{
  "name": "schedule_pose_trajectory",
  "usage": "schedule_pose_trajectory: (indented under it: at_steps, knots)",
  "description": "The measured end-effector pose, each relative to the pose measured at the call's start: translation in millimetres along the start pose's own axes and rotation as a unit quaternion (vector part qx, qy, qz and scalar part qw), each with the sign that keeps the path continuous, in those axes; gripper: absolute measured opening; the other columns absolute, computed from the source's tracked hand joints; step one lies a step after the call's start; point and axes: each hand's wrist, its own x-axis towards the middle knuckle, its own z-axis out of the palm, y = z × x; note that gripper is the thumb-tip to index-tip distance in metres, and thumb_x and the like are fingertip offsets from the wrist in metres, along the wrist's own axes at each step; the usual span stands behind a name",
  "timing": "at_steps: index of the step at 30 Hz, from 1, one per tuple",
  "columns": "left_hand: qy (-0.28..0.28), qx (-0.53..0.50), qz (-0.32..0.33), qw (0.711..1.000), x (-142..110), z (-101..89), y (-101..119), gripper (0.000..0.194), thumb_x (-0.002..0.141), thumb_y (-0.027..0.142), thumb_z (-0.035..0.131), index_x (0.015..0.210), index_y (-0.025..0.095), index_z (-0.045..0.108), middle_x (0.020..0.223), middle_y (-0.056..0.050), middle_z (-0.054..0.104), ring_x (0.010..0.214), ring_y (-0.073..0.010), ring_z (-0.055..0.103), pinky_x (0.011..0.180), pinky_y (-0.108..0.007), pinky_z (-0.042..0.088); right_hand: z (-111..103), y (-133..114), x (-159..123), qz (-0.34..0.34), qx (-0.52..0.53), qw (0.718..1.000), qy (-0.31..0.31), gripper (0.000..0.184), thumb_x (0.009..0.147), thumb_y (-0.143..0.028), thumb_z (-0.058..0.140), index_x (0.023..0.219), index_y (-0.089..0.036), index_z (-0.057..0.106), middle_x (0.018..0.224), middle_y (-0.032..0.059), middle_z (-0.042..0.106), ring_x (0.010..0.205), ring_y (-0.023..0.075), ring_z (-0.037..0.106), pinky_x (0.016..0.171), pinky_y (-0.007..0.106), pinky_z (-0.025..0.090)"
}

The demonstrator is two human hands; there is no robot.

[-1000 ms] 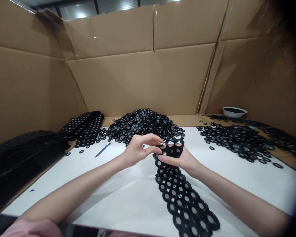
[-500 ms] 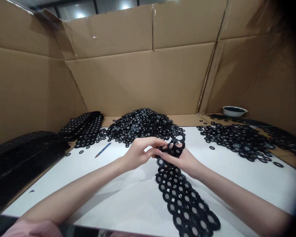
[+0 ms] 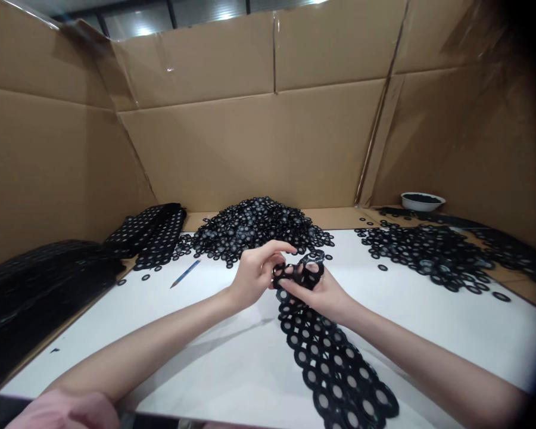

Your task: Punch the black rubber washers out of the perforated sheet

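Note:
A long strip of linked black rubber rings (image 3: 326,363) with pale centres lies on the white table and runs up into my hands. Its top end is bunched between them. My left hand (image 3: 256,275) pinches the bunched rings from the left, its index finger raised above them. My right hand (image 3: 315,292) holds the same bunch from below, fingers curled around it. A few rings stick up past my right fingers. Part of the strip is hidden behind my fingers.
A heap of black rings (image 3: 254,229) stands behind my hands. Loose rings (image 3: 424,253) spread to the right, near a white bowl (image 3: 422,201). Stacked strips (image 3: 154,235) and a blue pen (image 3: 185,274) lie left. Cardboard walls (image 3: 250,155) surround the white table (image 3: 406,328).
My hands have dropped slightly and gathered the strip's top end into a tighter bunch. My left index finger has lifted. The view has tilted a little.

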Motion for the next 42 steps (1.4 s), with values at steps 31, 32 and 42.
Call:
schedule_pose_trajectory:
  at_steps: [31,32,42]
  knots:
    - [0.057,0.153,0.174,0.971,7.4,-30.9,1.2,0.028,0.083,0.011,0.054,0.108,0.022,0.059,0.114,-0.007,0.062,0.109,-0.0223,0.055,0.095,-0.038,0.042,-19.5,13.8,4.1,0.098,0.133,0.985,0.057,0.037,0.075,-0.048,0.064,0.104,-0.025,0.063,0.114,0.0057,0.064,0.106,0.0247,0.057,0.092,0.04,0.044]
    - [0.033,0.157,0.188,0.969,3.4,-28.4,3.8,0.029,0.081,0.011,0.057,0.108,0.023,0.059,0.115,-0.006,0.062,0.108,-0.0228,0.055,0.094,-0.038,0.042,-19.6,12.6,4.2,0.101,0.139,0.984,0.056,0.038,0.075,-0.048,0.063,0.105,-0.025,0.062,0.115,0.0055,0.063,0.107,0.0249,0.057,0.092,0.041,0.044]
    - [-0.044,0.183,0.185,0.965,6.2,-19.1,-13.7,0.041,0.081,0.023,0.065,0.119,0.018,0.051,0.109,-0.008,0.066,0.097,-0.0205,0.059,0.089,-0.037,0.04,-24.3,1.3,3.7,0.171,0.201,0.964,0.042,0.042,0.081,-0.055,0.051,0.108,-0.024,0.058,0.117,0.0071,0.062,0.108,0.0237,0.057,0.091,0.038,0.045]
